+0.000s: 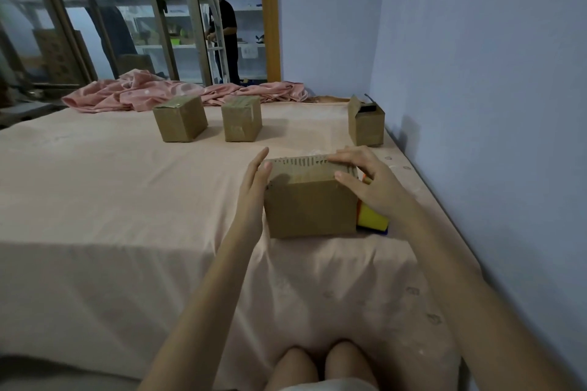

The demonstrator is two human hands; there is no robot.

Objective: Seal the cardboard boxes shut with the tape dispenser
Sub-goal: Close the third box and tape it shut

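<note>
cardboard is under both your hands: the near box (pixel 309 200) sits on the pink bed sheet (pixel 127 200), close to the bed's right edge by the wall. your left hand (pixel 254 187) lies flat against its left side, fingers straight, grip released. your right hand (pixel 368 178) rests over the top right corner with the fingers spread on the lid, grasping nothing.

the tape dispenser (pixel 371 216), yellow and orange, is tucked just beside the box's right side, partly hidden under your right wrist. neither hand holds it, so lifting your right hand to fetch it may let the flaps spring up. the soft bed gives under pressure, so tape could wrinkle or run crooked. two closed boxes (pixel 179 117) (pixel 241 122) sit farther back; the open box (pixel 365 124) by the wall looks unsealed.
</note>
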